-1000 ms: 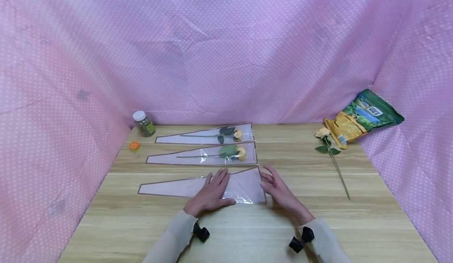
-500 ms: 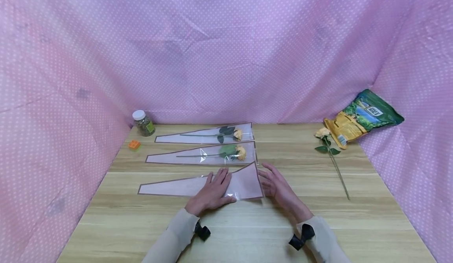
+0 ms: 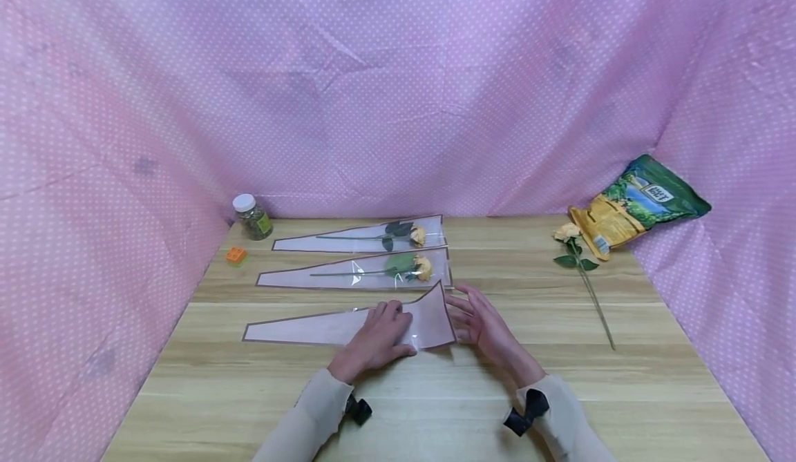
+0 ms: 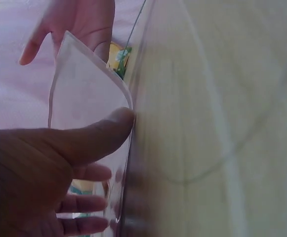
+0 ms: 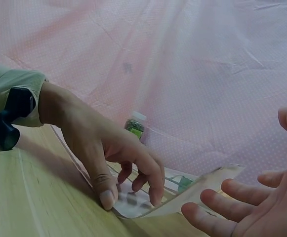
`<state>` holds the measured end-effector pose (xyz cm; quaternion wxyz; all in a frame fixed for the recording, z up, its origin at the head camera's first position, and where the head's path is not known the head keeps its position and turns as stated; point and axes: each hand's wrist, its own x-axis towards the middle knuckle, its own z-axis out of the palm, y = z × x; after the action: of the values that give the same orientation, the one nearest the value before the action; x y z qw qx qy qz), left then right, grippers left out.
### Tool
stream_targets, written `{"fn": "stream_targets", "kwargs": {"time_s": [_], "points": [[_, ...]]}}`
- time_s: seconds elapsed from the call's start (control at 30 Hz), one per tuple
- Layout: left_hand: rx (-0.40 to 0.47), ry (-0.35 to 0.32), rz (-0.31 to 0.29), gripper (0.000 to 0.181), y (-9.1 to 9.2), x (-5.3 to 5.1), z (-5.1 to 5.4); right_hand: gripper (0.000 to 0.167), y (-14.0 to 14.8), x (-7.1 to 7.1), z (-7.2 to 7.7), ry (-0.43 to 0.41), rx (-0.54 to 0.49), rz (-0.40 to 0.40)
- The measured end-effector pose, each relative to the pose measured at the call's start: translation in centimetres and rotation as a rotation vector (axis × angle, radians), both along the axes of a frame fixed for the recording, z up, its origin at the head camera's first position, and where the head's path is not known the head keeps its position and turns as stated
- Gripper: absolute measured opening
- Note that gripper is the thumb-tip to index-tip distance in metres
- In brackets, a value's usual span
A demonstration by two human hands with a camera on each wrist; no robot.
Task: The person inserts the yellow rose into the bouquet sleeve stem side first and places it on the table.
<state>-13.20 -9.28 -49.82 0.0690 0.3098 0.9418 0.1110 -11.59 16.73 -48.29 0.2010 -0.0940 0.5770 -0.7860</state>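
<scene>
A wedge-shaped flower sleeve (image 3: 429,317), pale with a brown border, lies nearest the person, its wide right end curling up off the table. My left hand (image 3: 379,338) presses on it with its fingertips; in the right wrist view the left hand's fingers (image 5: 143,168) are bent, thumb at the sleeve's near edge. At the raised end is my right hand (image 3: 488,327), fingers spread; whether it touches the edge I cannot tell. Behind lie two similar sleeves, the middle one (image 3: 292,280) and the far one (image 3: 298,244), each with a yellow rose inside.
A loose yellow rose (image 3: 587,282) lies at the right, beside a green and yellow bag (image 3: 640,203). At the back left stands a white-lidded jar (image 3: 255,220), with an orange toy brick (image 3: 235,255) in front. Pink dotted cloth (image 3: 398,103) hangs around the wooden table (image 3: 423,420).
The sleeve's wide end has risen and bent leftward, with the right hand moving slightly left beside it. The left hand's fingers, flat before, have bent and drawn in.
</scene>
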Motion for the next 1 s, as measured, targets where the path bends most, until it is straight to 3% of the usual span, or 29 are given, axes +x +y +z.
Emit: {"fn": "stream_targets", "kwargs": {"time_s": [0.13,0.33,0.43,0.53,0.7,0.83,1.0], "points": [[0.055,-0.031,-0.012,0.052,0.1,-0.3,0.5,0.051,-0.2,-0.1,0.2,0.010,-0.022,0.014],[0.208,-0.228,0.013,0.036,0.0,-1.1,1.8,0.038,-0.8,-0.4,0.4,0.001,-0.018,0.039],[0.284,-0.292,0.018,0.033,-0.1,-1.5,2.4,0.035,-1.1,-0.4,0.4,0.019,-0.042,0.067],[0.366,-0.333,0.053,0.032,-0.1,-1.7,2.7,0.037,-1.4,-0.4,0.4,0.036,-0.056,0.092],[0.487,-0.403,0.161,0.041,0.1,-1.7,3.1,0.039,-1.9,-0.2,0.2,0.028,-0.068,0.105],[0.537,-0.463,0.214,0.044,0.1,-1.6,3.4,0.046,-2.5,0.0,0.1,0.023,-0.070,0.096],[0.567,-0.516,0.234,0.041,0.0,-1.4,3.7,0.058,-3.4,0.1,0.0,0.028,-0.059,0.077]]}}
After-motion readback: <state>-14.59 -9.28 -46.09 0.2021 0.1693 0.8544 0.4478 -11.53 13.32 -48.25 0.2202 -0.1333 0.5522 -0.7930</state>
